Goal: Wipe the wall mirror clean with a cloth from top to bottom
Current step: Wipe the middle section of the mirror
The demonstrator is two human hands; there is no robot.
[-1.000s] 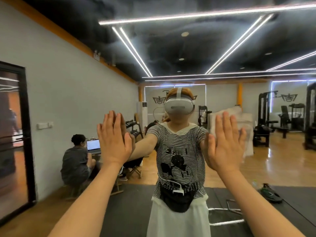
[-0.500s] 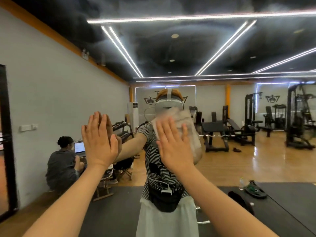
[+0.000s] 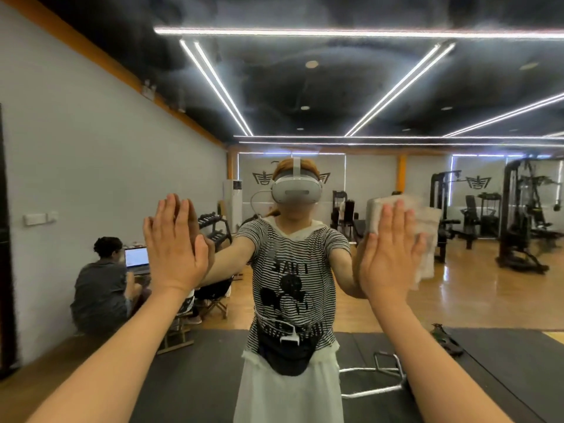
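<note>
The cloth (image 3: 406,236) is pressed flat against the wall mirror (image 3: 305,87) by the right hand (image 3: 389,254), whose fingers are held straight and close together rather than curled round the fabric; the pale folded cloth shows beyond the fingertips and hangs down past the palm toward 4 o'clock. The left hand (image 3: 174,245) is laid bare on the glass at about 9 o'clock of the view, fingers straight, nothing held beneath it. Half a second ago the cloth was seen near the centre, over the reflected headset; it is now carried out toward 3 o'clock, roughly where it stood a second ago, while the left hand is kept in much the same place. A side-to-side stroke at head height is thereby suggested, so the wiping is judged to be under way in the mirror's middle band. The lower glass, toward 6 o'clock, is judged not yet reached.
</note>
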